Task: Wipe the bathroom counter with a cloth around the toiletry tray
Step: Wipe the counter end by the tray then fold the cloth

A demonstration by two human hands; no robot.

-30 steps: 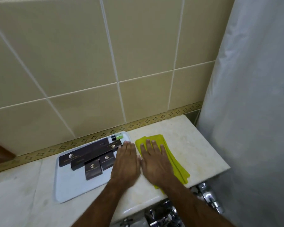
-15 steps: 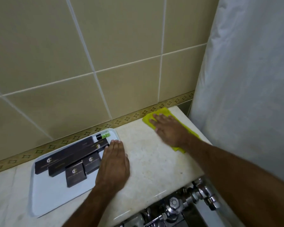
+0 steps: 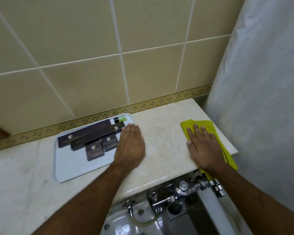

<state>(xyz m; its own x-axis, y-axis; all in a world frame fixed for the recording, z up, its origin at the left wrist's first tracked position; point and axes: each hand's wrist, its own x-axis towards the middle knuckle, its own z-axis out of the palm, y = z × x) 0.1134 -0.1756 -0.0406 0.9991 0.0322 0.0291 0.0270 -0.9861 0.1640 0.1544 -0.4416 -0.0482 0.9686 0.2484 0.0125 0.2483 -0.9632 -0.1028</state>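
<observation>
A yellow cloth (image 3: 209, 126) lies flat on the cream marble counter (image 3: 161, 141) near its right end, one corner hanging over the front edge. My right hand (image 3: 202, 146) presses palm-down on the cloth, fingers spread. A white toiletry tray (image 3: 71, 170) sits to the left, holding several dark brown boxes (image 3: 93, 151) and a small green-capped bottle (image 3: 120, 119). My left hand (image 3: 130, 146) rests flat on the tray's right edge, partly on the counter, holding nothing.
A beige tiled wall with a patterned border strip (image 3: 143, 106) backs the counter. A white shower curtain (image 3: 261, 99) hangs at the right. Chrome valves and pipes (image 3: 183, 190) sit below the counter's front edge, above a white fixture (image 3: 131, 223).
My right hand has slid the cloth from beside the tray to the back right corner, then toward the front right edge. My left hand stays on the tray's edge.
</observation>
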